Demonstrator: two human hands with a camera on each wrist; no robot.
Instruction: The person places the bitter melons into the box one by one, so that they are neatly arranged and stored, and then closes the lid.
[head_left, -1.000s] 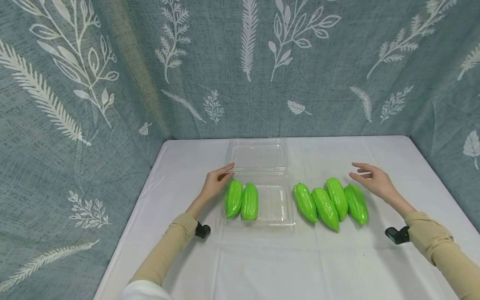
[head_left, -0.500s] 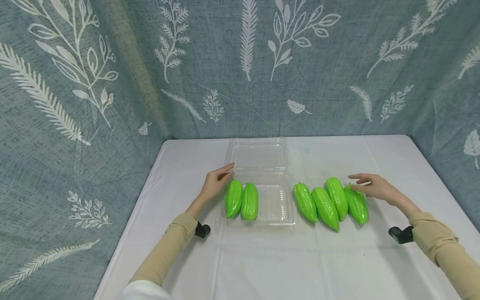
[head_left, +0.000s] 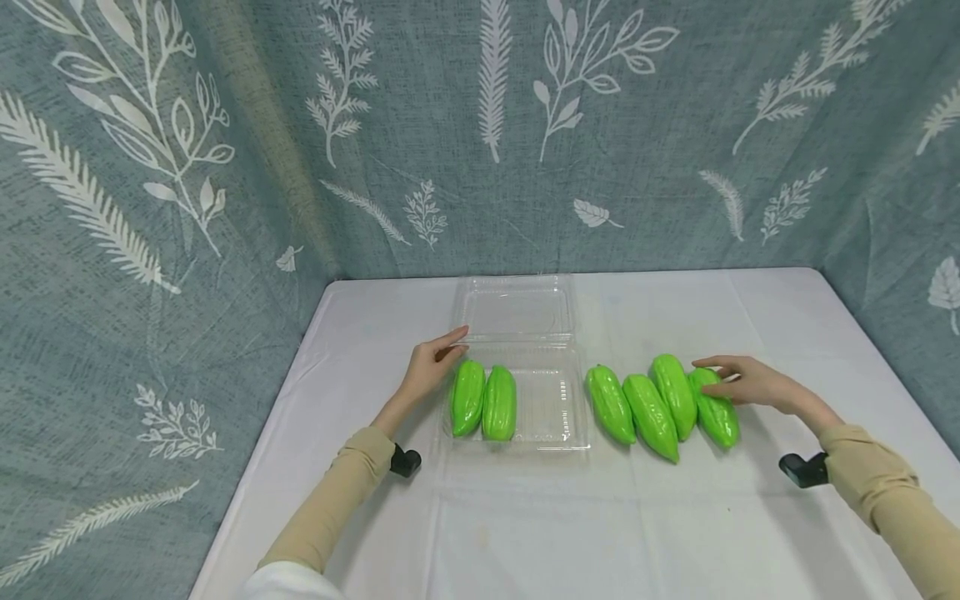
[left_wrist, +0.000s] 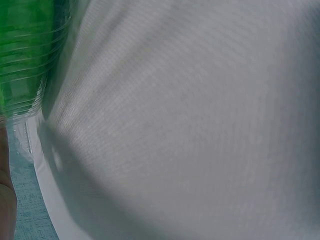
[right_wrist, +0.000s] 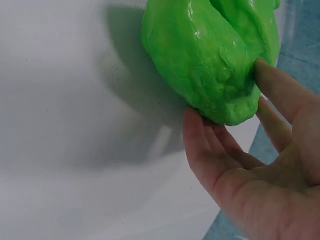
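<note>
A clear plastic clamshell box (head_left: 540,446) lies with its lid (head_left: 517,307) folded back. Two glossy green ridged gourds (head_left: 468,398) (head_left: 499,403) lie side by side in its left half. My left hand (head_left: 429,363) holds the box's left edge by the hinge, thumb and finger at the corner; only one finger shows in the left wrist view. To the right of the box several more gourds (head_left: 611,405) lie in a row on the table. My right hand (right_wrist: 265,170) grips the upper end of the rightmost gourd (right_wrist: 195,55) between thumb and fingers.
A white cloth (head_left: 525,533) covers the table. Behind and beside it hangs a blue-green curtain (head_left: 450,125) with white leaf prints. Black wrist cameras (head_left: 802,471) sit below both sleeves.
My right hand has moved down and slightly left from above the rightmost gourd onto its upper end, and that gourd has shifted very slightly. The left hand stays at the box.
</note>
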